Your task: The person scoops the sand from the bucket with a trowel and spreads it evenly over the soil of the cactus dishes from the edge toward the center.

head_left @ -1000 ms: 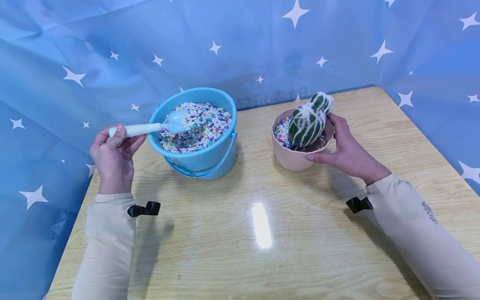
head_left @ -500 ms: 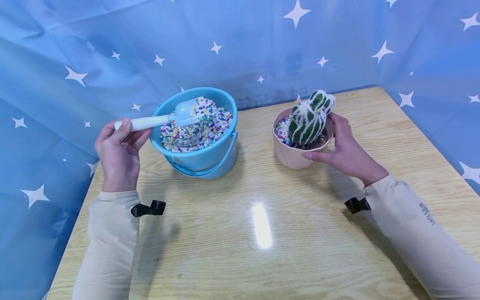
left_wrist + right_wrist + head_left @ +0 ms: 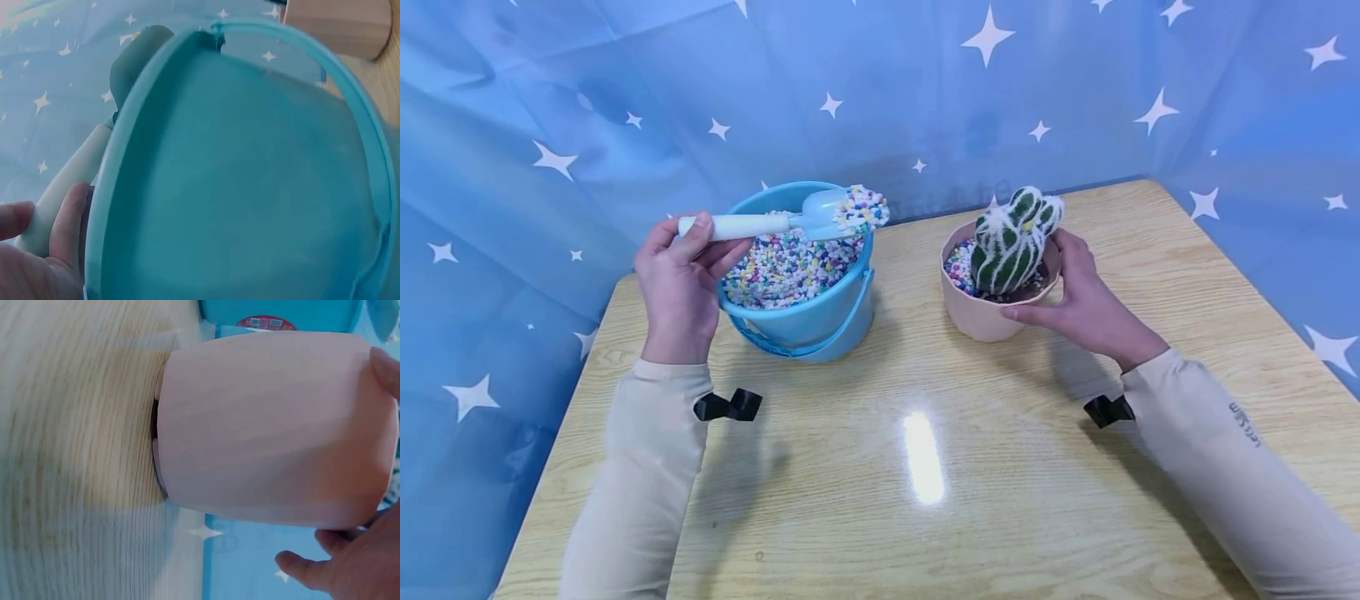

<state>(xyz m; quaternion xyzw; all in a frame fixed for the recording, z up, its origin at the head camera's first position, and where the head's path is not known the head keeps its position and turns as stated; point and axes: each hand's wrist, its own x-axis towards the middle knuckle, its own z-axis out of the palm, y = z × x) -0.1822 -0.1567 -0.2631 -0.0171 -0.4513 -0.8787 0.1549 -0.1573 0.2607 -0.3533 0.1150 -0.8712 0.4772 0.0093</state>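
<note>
I see my left hand [image 3: 679, 283] curled round the white handle of a small scoop [image 3: 790, 222], thumb on top, holding it level above the blue bucket [image 3: 805, 312]. The scoop's bowl carries a heap of coloured pebbles [image 3: 859, 208] and sits over the bucket's far right rim. The bucket, filled with the same pebbles, stands near the far left corner of the wooden surface [image 3: 925, 467]. From the left wrist view I get mostly the bucket's wall [image 3: 250, 175] with my fingers [image 3: 69, 219] on the handle beside it. My right hand [image 3: 1078, 296] grips the pink pot [image 3: 981, 317], fingers wrapped round its right side, thumb along the front. The pot stands toward the far edge, right of the bucket and apart from it, and holds a green cactus [image 3: 1011, 242] leaning right.
</note>
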